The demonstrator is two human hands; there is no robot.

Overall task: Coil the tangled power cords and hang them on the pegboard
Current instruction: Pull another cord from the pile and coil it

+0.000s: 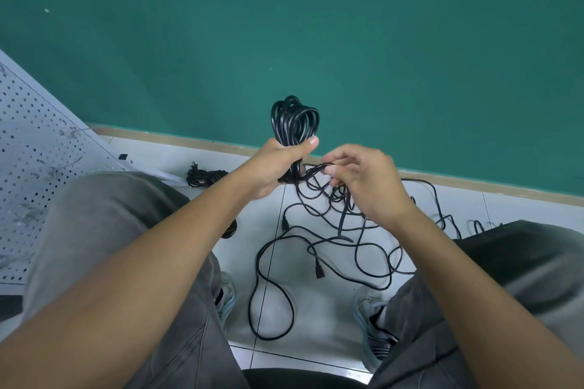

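A seated person's left hand [278,164] grips a partly wound coil of black power cord [294,123] upright. The right hand [363,180] pinches the loose strand beside it. Tangled cords [331,240] lie on the tiled floor [316,309] between the feet. The pegboard [41,161] at left holds none; most work remains.

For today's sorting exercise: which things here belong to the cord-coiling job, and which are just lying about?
Job: coiled cord in left hand; right hand; tangled cords; bundled cord; pegboard.
Lying about: small black piece on floor.
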